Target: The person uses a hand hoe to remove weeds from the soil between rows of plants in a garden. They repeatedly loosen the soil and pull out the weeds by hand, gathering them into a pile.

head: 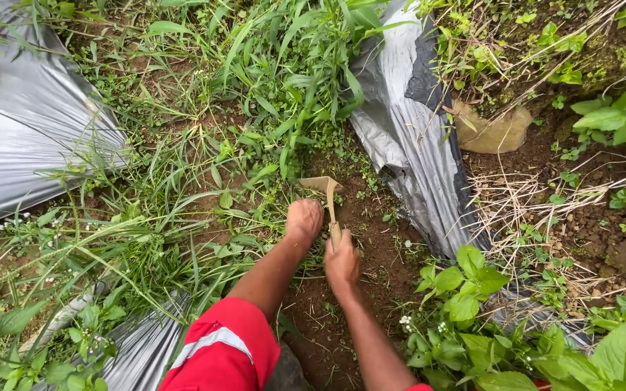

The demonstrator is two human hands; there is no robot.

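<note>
Red sleeve point(222, 347) | right hand point(342, 264) gripping hoe point(325, 190) | left hand point(304, 219) fisted in weeds point(255, 210)

Both arms are reaching forward from the near edge, bare below a red sleeve on the left. The left hand point(304, 219) is curling into a fist, knuckles up, slightly farther out. The right hand point(342, 263) is closing tight, just right of it.

one head view looks steeply down, close above weedy ground point(371, 239).
</note>
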